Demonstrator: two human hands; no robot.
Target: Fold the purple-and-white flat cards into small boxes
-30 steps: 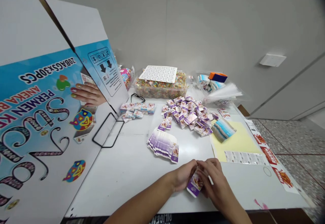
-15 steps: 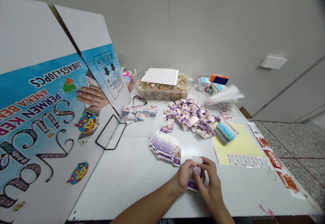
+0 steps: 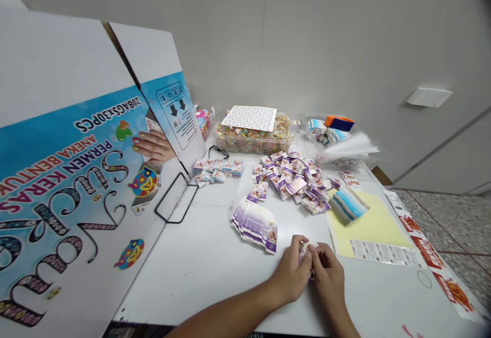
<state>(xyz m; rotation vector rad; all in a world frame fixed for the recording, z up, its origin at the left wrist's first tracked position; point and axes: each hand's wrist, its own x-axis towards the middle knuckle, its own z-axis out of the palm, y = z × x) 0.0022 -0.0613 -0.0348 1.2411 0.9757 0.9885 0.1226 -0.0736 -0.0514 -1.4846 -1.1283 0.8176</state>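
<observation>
Close to the table's front edge, my left hand (image 3: pixel 294 270) and my right hand (image 3: pixel 327 271) meet around a small white-and-purple card box (image 3: pixel 304 250). Fingers of both hands are closed on it and cover most of it; only its upper part shows. To the left lies a fanned stack of flat purple-and-white card boxes (image 3: pixel 253 223). Behind it is a heap of small purple-and-white boxes (image 3: pixel 295 177), which look folded up.
A large printed carton (image 3: pixel 76 174) stands at the left beside a black wire frame (image 3: pixel 176 200). Further back are blue-and-white boxes (image 3: pixel 218 166), a clear tub of wrapped candies (image 3: pixel 253 141) and plastic bags (image 3: pixel 349 146). Yellow paper (image 3: pixel 376 220) lies at the right.
My hands have turned the small box so that its printed face no longer shows, and the fingers have closed in around its top. The camera view has shifted slightly.
</observation>
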